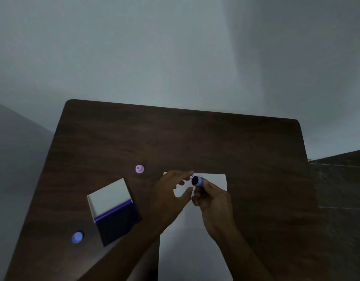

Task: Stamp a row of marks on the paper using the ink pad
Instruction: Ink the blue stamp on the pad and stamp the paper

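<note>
The right hand [212, 201] reaches in from the lower right, its forearm slanting up from the bottom edge. Its fingers curl round a small blue stamp [197, 181], held tipped so that the dark round face points up and left, clear of the paper [195, 248]. The left hand [171, 193] comes in from the lower left, forearm on a long diagonal, and hovers just left of the stamp. Its fingers are spread and loosely bent, the thumb apart below them, and it holds nothing; the fingertips lie near the stamp's face, but whether they touch it cannot be told.

The paper lies under both hands and runs down between the forearms to the bottom edge. A faint purplish mark [192, 177] shows on it just beyond the left fingertips, beside the stamp; it is too small and blurred to read.

The ink pad [114, 211] sits open to the left of the left forearm, its pale lid raised at the far side and the dark pad nearer. A pink stamp [139, 169] stands beyond it, left of the left hand. A blue cap [77, 237] lies further left, near the table [195, 134] edge. No writing or brand can be read on anything.
</note>
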`<state>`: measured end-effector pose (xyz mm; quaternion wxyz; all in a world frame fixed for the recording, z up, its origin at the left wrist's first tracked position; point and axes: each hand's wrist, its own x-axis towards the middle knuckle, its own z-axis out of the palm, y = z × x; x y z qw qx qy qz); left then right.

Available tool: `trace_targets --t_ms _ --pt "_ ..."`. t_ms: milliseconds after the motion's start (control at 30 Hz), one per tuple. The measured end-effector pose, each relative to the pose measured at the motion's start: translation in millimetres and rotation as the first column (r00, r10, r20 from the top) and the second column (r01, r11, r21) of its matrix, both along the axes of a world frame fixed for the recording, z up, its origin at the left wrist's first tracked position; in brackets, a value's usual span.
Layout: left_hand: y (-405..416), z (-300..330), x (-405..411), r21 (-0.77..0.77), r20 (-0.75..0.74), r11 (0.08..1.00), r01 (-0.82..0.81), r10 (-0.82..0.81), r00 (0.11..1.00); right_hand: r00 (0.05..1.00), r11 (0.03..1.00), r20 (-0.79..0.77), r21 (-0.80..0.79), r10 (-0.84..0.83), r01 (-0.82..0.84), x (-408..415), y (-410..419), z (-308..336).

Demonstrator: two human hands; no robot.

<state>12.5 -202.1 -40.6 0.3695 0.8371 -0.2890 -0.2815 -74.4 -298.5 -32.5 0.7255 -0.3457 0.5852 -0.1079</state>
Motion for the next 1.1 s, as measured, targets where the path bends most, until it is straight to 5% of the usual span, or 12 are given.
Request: trace_targets --t_ms 167,400,533,700,1100 --pt "14.9 18.8 -5.6 0.182 -0.103 0.979 -0.087 0.107 0.989 0.985 0.994 0.167 0.101 -0.051 0.034 4.0 13.8 21.8" --pt "62.7 67.5 -11.3 -0.152 -0.006 0.946 -0.285 0.287 0.958 0.929 0.939 0.355 0.343 -0.109 -0.02 14.1 34.1 43.8" --pt "92.7 80.9 -12.4 -0.013 -0.058 0.926 -0.378 0.377 0.925 0.903 0.914 0.423 0.389 -0.068 -0.113 21.2 52.4 53.1" --pt "123.3 104.8 -8.6 -0.261 0.064 0.877 -0.404 0.433 0.899 0.865 0.885 0.501 0.389 0.03 -0.257 29.1 80.0 60.5" --pt "238.3 23.1 5.2 -0.191 0.114 0.755 -0.627 0.652 0.75 0.791 0.781 0.572 0.383 0.219 -0.493 45.6 145.4 67.5"
